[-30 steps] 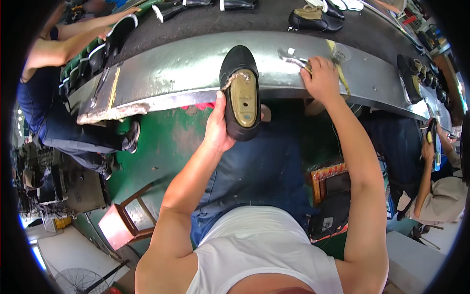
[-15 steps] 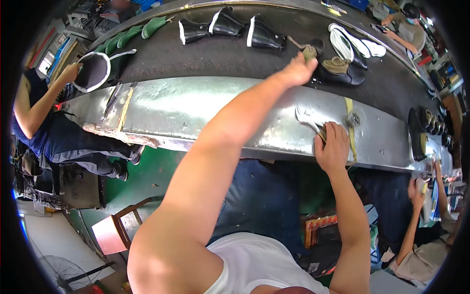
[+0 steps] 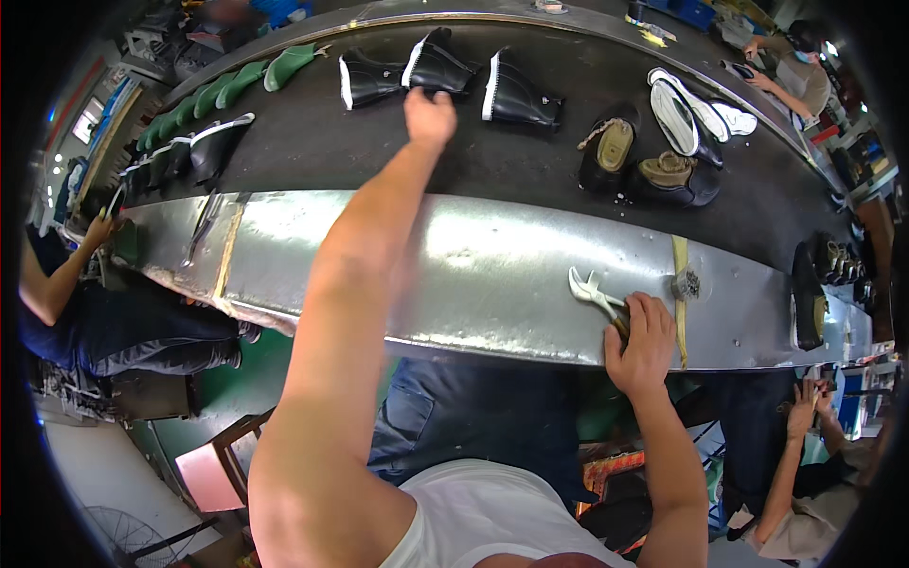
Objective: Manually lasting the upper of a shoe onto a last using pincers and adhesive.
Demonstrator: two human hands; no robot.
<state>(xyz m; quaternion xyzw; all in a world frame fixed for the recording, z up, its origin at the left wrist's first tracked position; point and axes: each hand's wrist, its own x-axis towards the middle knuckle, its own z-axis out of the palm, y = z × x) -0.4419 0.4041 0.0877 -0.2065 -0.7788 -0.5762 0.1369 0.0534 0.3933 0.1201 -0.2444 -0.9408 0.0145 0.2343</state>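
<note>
We seem to reach our left hand (image 3: 431,117), finger closure unclear, toward the middle black boot (image 3: 439,68) on the dark worktop (image 3: 516,172), where a secure pinch looks needed, while our right hand (image 3: 646,348) clasps the pincers (image 3: 597,295).

White-edged black boots (image 3: 519,93), green foot-shaped forms (image 3: 240,86) and tan-lined black shoes (image 3: 615,147) line a dark counter (image 3: 312,156), silver pincers (image 3: 594,292) on its metal edge (image 3: 502,260).

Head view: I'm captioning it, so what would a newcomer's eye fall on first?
Probably the shiny silver metal strip across the middle. On its right part, the bare right hand holds silver-headed pliers. Beyond its far edge, the bare left hand is nearest three glossy black, white-edged boots.
</note>
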